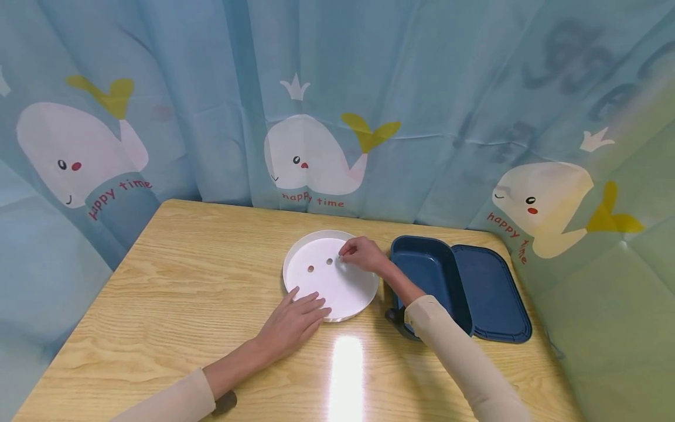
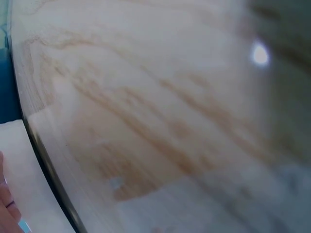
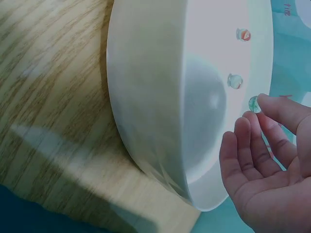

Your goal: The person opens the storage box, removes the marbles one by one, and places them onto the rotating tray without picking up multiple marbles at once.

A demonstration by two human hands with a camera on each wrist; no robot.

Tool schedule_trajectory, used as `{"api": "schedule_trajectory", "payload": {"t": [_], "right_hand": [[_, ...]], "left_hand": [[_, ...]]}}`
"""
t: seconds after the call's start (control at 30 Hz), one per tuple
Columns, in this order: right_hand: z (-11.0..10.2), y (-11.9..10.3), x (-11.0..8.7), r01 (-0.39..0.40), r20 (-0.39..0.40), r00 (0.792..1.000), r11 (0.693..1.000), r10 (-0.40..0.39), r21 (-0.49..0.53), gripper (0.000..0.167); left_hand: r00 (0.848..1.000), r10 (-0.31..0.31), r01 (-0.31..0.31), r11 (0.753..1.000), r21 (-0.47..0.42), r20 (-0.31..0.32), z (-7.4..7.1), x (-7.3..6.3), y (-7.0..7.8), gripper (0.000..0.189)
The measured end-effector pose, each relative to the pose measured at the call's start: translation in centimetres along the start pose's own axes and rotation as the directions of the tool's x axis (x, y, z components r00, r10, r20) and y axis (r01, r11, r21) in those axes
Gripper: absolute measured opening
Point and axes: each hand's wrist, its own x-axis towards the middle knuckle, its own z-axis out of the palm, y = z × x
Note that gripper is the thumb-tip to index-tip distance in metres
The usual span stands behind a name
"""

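A round white tray (image 1: 337, 293) with a low rim lies on the wooden table. Two glass marbles rest on its floor: one with red in it (image 1: 310, 269) and a pale one (image 1: 329, 261). Over the tray, my right hand (image 1: 365, 255) pinches a greenish clear marble (image 3: 253, 104) between thumb and index finger. The other fingers of that hand are bent, as the right wrist view shows. My left hand (image 1: 295, 322) rests on the tray's near left rim, its fingers extended. Only a few fingertips (image 2: 8, 206) of it show in the left wrist view.
A dark blue rectangular container (image 1: 429, 264) stands right of the tray, under my right forearm. Its flat blue lid (image 1: 490, 293) lies beside it at the table's right side. A blue curtain (image 1: 437, 117) with whale prints hangs along the table's (image 1: 200, 264) back edge.
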Motion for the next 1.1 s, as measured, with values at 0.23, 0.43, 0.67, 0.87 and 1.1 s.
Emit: {"api": "schedule_trajectory", "payload": {"t": [0.23,0.43,0.67,0.87,1.1], "right_hand": [[0.8,0.1,0.4,-0.012,0.007,1.0,0.999,0.012,-0.047,0.008],[1.3,0.2,0.6,-0.033,0.011,0.999,0.998,0.034,-0.059,0.007],[1.7,0.3,0.8,-0.039,0.015,0.999,0.997,0.04,-0.063,0.005],[1.8,0.2,0.8,-0.038,0.012,0.999,0.998,0.039,-0.047,0.005],[1.8,0.1,0.8,-0.032,0.009,0.999,0.998,0.033,-0.053,0.006]], "left_hand": [[1.0,0.006,-0.006,1.0,-0.004,-0.009,-0.1,0.0,0.0,0.028],[1.0,0.004,-0.004,1.0,-0.006,-0.016,-0.1,0.0,0.0,0.028],[1.0,-0.003,0.003,1.0,0.003,-0.002,0.0,0.0,0.0,0.028],[1.0,-0.002,0.002,1.0,-0.001,-0.011,0.0,0.0,0.1,0.027],[1.0,0.003,-0.003,1.0,0.022,-0.001,0.0,0.0,0.0,0.027]]}}
